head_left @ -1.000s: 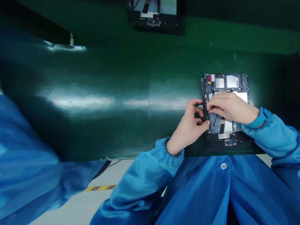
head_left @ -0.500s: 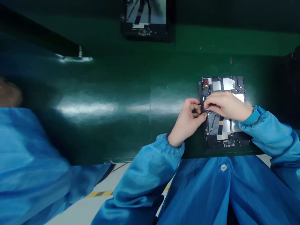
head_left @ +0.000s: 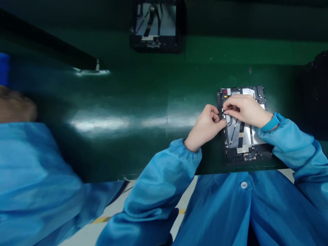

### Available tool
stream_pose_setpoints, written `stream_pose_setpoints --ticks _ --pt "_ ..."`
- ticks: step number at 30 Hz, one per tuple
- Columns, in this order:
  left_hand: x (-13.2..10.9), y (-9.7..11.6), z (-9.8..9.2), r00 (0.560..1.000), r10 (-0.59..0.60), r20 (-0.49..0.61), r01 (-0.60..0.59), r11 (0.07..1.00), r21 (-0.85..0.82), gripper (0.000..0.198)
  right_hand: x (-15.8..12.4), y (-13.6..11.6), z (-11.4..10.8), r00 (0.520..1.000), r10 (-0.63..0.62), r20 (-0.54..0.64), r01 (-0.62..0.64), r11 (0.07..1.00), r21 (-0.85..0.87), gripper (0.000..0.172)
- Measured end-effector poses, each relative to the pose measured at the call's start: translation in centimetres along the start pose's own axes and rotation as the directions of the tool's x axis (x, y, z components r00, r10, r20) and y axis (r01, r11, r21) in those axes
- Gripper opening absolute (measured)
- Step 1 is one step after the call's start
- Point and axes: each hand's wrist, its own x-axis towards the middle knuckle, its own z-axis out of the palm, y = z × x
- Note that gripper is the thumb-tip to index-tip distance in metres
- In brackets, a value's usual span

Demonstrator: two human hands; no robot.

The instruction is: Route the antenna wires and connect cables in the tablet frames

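Note:
An opened tablet frame point(head_left: 244, 136) lies on the green bench, with silver panels, dark ribbons and a small circuit board at the near end. My right hand point(head_left: 244, 110) reaches over its far half, fingertips pinching a thin black cable point(head_left: 229, 120) at the frame's left edge. My left hand point(head_left: 204, 128) sits just left of that edge, with fingers curled on the dark side rail. The fingers partly hide that rail and the cable's end. A blue wristband circles my right wrist.
A second opened tablet point(head_left: 156, 29) lies at the far side of the green bench point(head_left: 128, 95). A co-worker's blurred hand point(head_left: 15, 107) and blue sleeve point(head_left: 33, 171) fill the left. A dark object point(head_left: 316, 89) stands at the right. Below the bench edge, floor shows yellow-black tape.
My right hand has shifted slightly toward the far end of the tablet frame. A co-worker's hand has come in at the left edge, and the whole view has drifted.

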Motion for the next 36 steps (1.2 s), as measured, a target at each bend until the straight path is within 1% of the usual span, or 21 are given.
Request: stream_pose_setpoints --ticks 3,8,13,18,22,25,29,33,36 --pt "0.5 0.3 -0.1 0.999 -0.007 -0.031 0.009 0.999 0.052 0.031 0.2 0.1 0.2 0.999 0.033 -0.02 -0.032 0.999 0.026 0.009" --pt "1.0 0.9 -0.1 0.999 -0.038 -0.022 0.04 0.997 0.072 0.032 0.7 0.3 0.6 0.996 0.053 -0.072 -0.051 0.998 0.04 0.011" --pt "1.9 2.1 -0.2 0.997 -0.063 -0.05 0.064 0.998 0.014 0.037 1.6 0.3 0.9 0.978 0.132 -0.16 -0.124 0.991 0.059 0.019" --pt "3.1 3.6 -0.3 0.995 -0.102 -0.016 0.101 0.993 -0.065 0.038 1.8 0.0 0.7 0.944 0.23 -0.236 -0.205 0.971 0.126 0.016" --pt "3.6 3.2 -0.4 0.998 -0.057 0.007 0.058 0.988 -0.146 0.037 1.7 -0.2 0.5 0.92 0.309 -0.24 -0.277 0.947 0.16 0.016" --pt "3.7 2.4 -0.5 0.999 -0.007 0.034 0.013 0.983 -0.182 0.035 1.7 -0.3 0.4 0.916 0.326 -0.234 -0.298 0.943 0.149 0.017" --pt "3.9 2.0 -0.7 0.999 0.01 0.048 -0.003 0.99 -0.143 0.037 1.6 -0.4 0.4 0.916 0.322 -0.238 -0.295 0.945 0.142 0.017" --pt "4.0 2.2 -0.7 0.998 0.004 0.058 0.003 0.992 -0.129 0.037 1.5 -0.3 0.4 0.916 0.316 -0.249 -0.289 0.947 0.139 0.015" --pt "3.9 2.5 -0.6 0.999 -0.01 0.043 0.014 0.994 -0.104 0.037 1.5 0.0 0.4 0.92 0.305 -0.245 -0.284 0.952 0.116 0.016"
